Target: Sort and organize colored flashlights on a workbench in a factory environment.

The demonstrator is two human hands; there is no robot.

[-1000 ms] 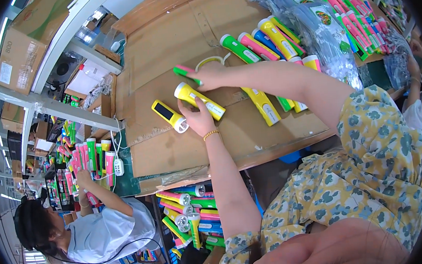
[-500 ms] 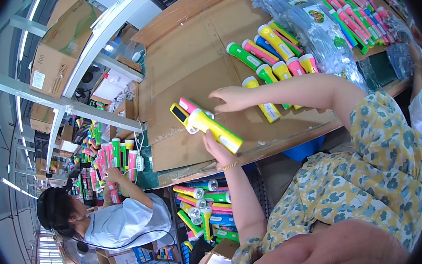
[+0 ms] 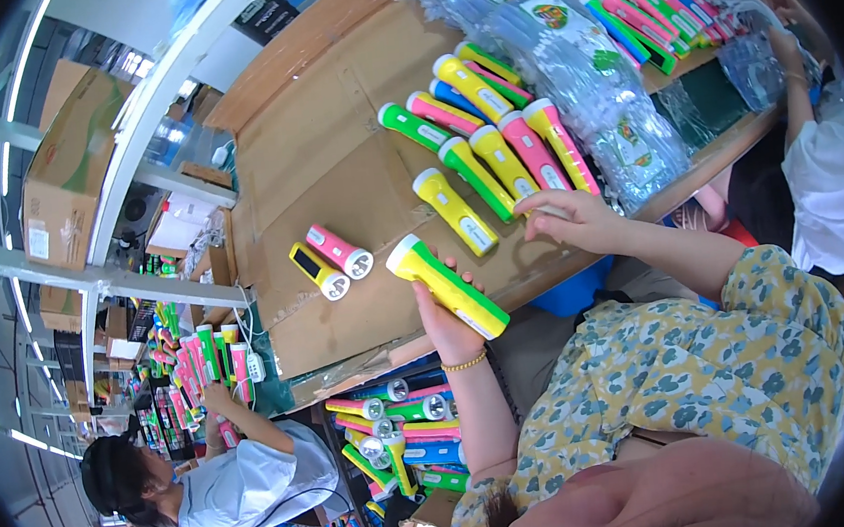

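In my left hand is a yellow and green flashlight, tilted over the near table edge with its wide white head up and to the left. The fingers wrap around its body. My right hand reaches toward the near ends of a group of flashlights, its fingers stretched out and partly apart; I see no flashlight in it. Closest to that hand are a pink flashlight and a yellow one with pink sides. A separate yellow flashlight lies left of them.
Left on the cardboard-covered table lie a pink flashlight and a yellow one with a dark panel. Clear plastic bags are piled behind the group. A crate of flashlights stands below. Another person works at left.
My left hand has turned its flashlight, so the green side shows, and drawn it away from the pair at left. My right hand has moved right to the group. The view has shifted.
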